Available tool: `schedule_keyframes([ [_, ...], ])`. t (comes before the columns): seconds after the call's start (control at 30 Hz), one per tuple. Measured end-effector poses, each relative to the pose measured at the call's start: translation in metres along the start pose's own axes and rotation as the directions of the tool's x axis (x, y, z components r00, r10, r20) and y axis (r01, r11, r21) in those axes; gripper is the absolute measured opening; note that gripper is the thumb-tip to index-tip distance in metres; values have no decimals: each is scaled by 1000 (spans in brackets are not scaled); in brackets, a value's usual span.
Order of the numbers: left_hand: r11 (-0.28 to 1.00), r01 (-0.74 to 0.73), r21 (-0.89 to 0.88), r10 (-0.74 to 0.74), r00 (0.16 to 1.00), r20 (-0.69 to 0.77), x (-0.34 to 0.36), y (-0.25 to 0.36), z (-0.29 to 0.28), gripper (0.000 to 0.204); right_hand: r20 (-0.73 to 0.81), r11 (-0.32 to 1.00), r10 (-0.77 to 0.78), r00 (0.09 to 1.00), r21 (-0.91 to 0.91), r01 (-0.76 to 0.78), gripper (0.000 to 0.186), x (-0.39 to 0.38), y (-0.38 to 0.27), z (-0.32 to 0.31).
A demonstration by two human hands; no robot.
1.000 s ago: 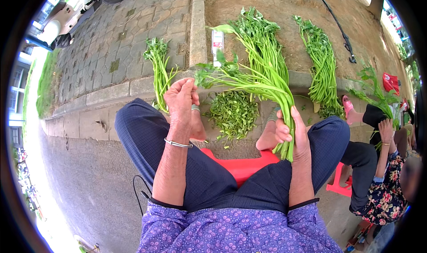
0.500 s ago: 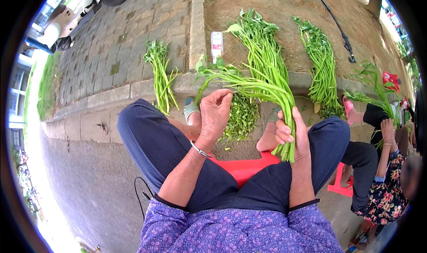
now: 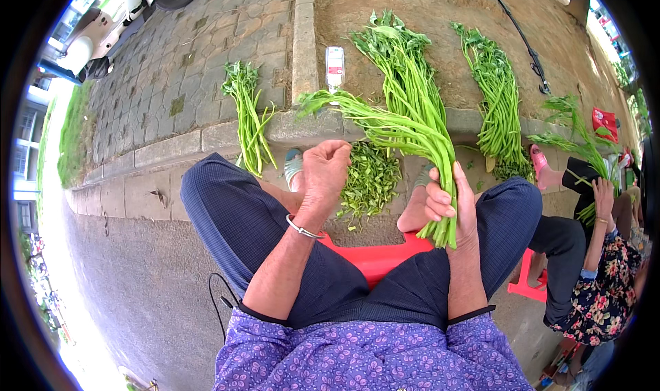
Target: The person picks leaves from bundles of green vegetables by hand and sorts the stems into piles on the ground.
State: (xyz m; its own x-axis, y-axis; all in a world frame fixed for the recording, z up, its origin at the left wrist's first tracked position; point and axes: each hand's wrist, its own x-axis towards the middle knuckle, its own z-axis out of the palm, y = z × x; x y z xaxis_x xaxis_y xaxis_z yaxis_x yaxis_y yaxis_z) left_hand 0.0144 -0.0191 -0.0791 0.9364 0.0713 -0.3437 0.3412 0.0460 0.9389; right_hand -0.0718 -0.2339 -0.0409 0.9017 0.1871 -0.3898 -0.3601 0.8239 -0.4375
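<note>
My right hand is wrapped round the cut ends of a bunch of water spinach, above my right knee. Its leafy tops slant up and to the left. My left hand is closed in a pinch just below those tops, apart from them; whatever its fingers hold is hidden. Between my feet lies a heap of short green trimmings, partly behind my left hand. Beyond it a large bundle of water spinach rests across the kerb, its lower end overlapped by the held bunch.
A smaller bundle lies to the left, another long bundle to the right. A clear plastic bottle is on the soil. A red stool is beneath me. At the right, a person's hand holds similar greens. A dark pole lies behind.
My left hand has drawn slightly down and left, away from the bunch. The leafy tops no longer hang down beside it. My right hand keeps its grip, nearly still.
</note>
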Motion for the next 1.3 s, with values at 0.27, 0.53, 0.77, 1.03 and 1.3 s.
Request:
schedule_keyframes([
  [0.27, 957, 260, 128, -288, 805, 518, -16, -14, 19, 27, 22, 997, 71, 997, 35, -72, 47, 1, 8, -6],
  [0.53, 944, 330, -5, -278, 802, 528, -23, -28, 26, 27, 221, 976, 107, 969, 163, -145, 51, 5, 24, -7],
  [0.77, 865, 399, -305, -298, 896, 328, -24, -6, 34, 22, 269, 973, 149, 951, 134, -191, 55, 7, 28, -11],
  [1.03, 896, 143, -420, -100, 987, 122, 0, 13, 9, 15, 194, 976, 178, 965, 87, -198, 51, 5, 33, -9],
  [1.3, 957, -73, -280, 20, 982, -187, 22, 14, -11, 23, 131, 981, 192, 973, -10, -192, 51, 2, 33, -3],
])
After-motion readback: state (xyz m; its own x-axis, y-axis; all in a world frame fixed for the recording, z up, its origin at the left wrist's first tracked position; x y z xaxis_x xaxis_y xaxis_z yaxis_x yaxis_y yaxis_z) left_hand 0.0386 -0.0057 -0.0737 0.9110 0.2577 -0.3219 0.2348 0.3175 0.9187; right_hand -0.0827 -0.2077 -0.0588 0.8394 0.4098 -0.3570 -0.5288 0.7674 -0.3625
